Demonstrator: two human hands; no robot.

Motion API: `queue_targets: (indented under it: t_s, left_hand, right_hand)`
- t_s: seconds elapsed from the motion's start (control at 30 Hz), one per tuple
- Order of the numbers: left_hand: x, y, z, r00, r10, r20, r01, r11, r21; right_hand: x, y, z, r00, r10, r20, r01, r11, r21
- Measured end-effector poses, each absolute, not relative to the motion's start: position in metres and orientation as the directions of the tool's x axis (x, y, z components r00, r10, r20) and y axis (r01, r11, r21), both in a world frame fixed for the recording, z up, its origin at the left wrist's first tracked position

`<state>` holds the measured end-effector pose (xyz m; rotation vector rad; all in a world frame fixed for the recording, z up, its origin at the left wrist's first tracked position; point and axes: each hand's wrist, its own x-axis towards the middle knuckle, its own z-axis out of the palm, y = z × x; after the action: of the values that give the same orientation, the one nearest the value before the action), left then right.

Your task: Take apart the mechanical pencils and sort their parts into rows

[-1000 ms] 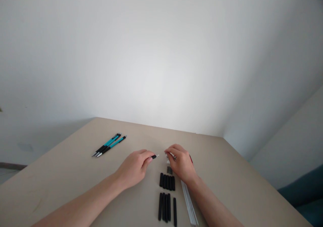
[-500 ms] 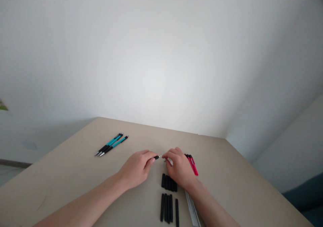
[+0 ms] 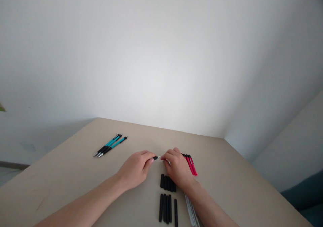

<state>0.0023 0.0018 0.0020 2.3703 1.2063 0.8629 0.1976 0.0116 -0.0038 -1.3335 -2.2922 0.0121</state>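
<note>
My left hand (image 3: 138,168) is closed in a pinch around a black pen part (image 3: 155,158), most of it hidden by the fingers. A thin, pale tip pokes out of it to the right. My right hand (image 3: 178,168) is just across from that tip, thumb and fingers drawn together; whatever they hold is too small or hidden to name. Beneath and beside the right hand lie short black tubes (image 3: 165,181). Several red pen barrels (image 3: 192,166) with black ends rest just past its far side, partly covered by it.
A second row of longer black tubes (image 3: 165,208) lies nearer me. Thin whitish refills (image 3: 191,210) are partly under my right forearm. Three teal and black pens (image 3: 111,145) lie at the back left of the beige table (image 3: 75,173). A white wall (image 3: 156,69) stands behind.
The view has shifted slightly, so the things on the table appear a little further left. Both hands keep nearly the same pose, the pale tip still between them.
</note>
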Motion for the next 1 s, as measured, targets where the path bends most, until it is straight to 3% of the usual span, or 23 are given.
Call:
queue_targets:
  t_s: [0.43,1.0]
  left_hand:
    - [0.002,0.003,0.002,0.438,0.825,0.357,0.604,-0.564,0.564]
    - [0.001,0.003,0.0,0.438,0.819,0.37,0.6,-0.573,0.558]
  right_hand:
    - [0.208,0.01,-0.001,-0.349,0.829,0.436,0.773,0.518,-0.366]
    - [0.205,0.009,0.0,-0.443,0.828,0.343,0.794,0.54,-0.28]
